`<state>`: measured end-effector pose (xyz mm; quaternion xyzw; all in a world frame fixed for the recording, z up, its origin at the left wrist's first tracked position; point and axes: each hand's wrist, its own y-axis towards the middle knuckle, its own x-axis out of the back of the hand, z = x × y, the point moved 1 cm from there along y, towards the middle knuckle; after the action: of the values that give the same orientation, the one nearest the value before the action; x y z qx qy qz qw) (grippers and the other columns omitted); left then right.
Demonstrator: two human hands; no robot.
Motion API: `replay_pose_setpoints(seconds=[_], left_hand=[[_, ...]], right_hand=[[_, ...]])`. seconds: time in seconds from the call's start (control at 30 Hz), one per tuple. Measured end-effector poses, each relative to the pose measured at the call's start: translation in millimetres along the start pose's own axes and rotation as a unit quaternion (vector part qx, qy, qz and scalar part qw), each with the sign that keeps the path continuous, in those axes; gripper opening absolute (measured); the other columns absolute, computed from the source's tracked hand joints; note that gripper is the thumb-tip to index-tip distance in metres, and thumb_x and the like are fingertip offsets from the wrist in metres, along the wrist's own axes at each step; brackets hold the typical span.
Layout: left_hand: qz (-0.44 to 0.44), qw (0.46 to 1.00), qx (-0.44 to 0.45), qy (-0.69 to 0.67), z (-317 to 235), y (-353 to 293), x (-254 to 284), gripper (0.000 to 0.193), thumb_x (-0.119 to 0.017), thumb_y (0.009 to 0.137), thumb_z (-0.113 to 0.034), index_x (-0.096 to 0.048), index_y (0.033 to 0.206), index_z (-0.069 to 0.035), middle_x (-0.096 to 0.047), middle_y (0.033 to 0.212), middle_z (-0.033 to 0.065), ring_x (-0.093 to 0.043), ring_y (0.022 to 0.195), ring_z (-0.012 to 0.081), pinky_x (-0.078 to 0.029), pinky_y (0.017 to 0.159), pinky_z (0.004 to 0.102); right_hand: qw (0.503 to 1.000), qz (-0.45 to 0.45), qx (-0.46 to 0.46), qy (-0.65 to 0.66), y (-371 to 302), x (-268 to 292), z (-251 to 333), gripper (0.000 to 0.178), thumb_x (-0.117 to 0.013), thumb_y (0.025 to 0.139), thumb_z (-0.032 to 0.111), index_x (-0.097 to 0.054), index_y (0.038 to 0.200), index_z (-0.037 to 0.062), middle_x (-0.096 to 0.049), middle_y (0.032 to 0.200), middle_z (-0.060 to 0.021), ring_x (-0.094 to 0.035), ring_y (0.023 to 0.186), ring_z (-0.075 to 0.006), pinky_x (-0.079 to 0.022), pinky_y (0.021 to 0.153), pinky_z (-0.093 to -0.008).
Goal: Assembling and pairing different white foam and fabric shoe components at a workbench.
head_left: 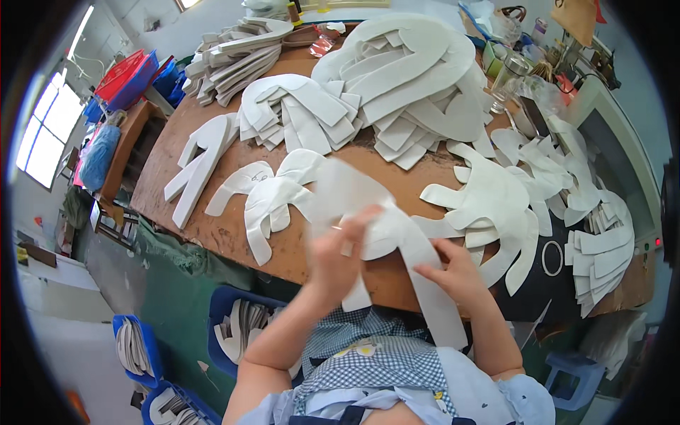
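Observation:
Over the table's front edge I hold a white curved, U-shaped padded piece (432, 290). Its far end is smeared by motion, and one long leg hangs toward my apron. My left hand (336, 258) is closed at the piece's left side, slightly blurred, with fingertips on it. My right hand (459, 273) pinches the right leg's edge between thumb and fingers. To the left lie a few smaller curved white pieces (269, 195), one with pen marks. Close to my right hand is a pile of white curved pieces (492, 191).
Large stacks of white pieces (418, 64) cover the table's back, with greyish strips (237, 60) at back left. At right stand a grey-framed screen (616, 134), a dark mat (524, 308) with a white ring (552, 258), and a fanned stack (602, 255). Blue bins (221, 304) sit below left.

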<state>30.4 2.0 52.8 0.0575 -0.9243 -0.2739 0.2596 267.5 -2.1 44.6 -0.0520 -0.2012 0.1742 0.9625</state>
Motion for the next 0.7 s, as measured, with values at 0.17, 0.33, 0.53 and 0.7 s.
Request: replay_pose_setpoints(seconds=[0.17,0.33,0.53,0.7], left_hand=[[0.118,0.984,-0.073,-0.113,-32.1,-18.3,-64.3,0.039,-0.064,0.08,0.007,-0.063,0.118,-0.003,-0.066,0.123,0.0161,-0.066,0.112,0.0326,-0.056,0.088,0.0384],[0.17,0.973,-0.129,-0.087,-30.8,-33.2,-75.3,0.036,-0.069,0.077,0.003,-0.062,0.112,0.0,-0.064,0.124,0.0143,-0.065,0.111,0.0313,-0.055,0.089,0.0393],[0.267,0.947,-0.164,-0.067,-27.5,-38.2,-63.4,0.036,-0.072,0.076,-0.004,-0.063,0.11,-0.001,-0.067,0.113,0.0152,-0.065,0.107,0.0318,-0.053,0.092,0.0404],[0.237,0.968,-0.012,-0.083,-12.9,-22.4,-12.5,0.039,-0.083,0.074,-0.011,-0.067,0.109,-0.005,-0.07,0.107,0.012,-0.068,0.098,0.0266,-0.055,0.081,0.036]], right_hand=[[0.944,0.007,-0.083,0.318,-3.4,-12.4,-39.5,0.031,-0.051,0.103,0.02,-0.061,0.124,-0.0004,-0.066,0.112,-0.0061,-0.062,0.102,-0.0119,-0.052,0.082,-0.028],[0.87,0.004,-0.103,0.483,-0.1,4.4,-53.9,0.054,-0.03,0.107,0.04,-0.056,0.13,-0.0016,-0.063,0.124,-0.0099,-0.063,0.11,-0.019,-0.051,0.094,-0.031],[0.926,0.059,-0.078,0.364,-1.7,-1.7,-5.4,0.039,-0.055,0.101,0.026,-0.059,0.127,-0.0029,-0.067,0.115,-0.0081,-0.063,0.103,-0.0139,-0.051,0.088,-0.0274],[0.947,0.094,-0.138,0.276,3.9,11.3,-33.4,0.034,-0.071,0.09,0.021,-0.068,0.115,-0.0022,-0.069,0.115,-0.0074,-0.062,0.104,-0.0127,-0.05,0.088,-0.0287]])
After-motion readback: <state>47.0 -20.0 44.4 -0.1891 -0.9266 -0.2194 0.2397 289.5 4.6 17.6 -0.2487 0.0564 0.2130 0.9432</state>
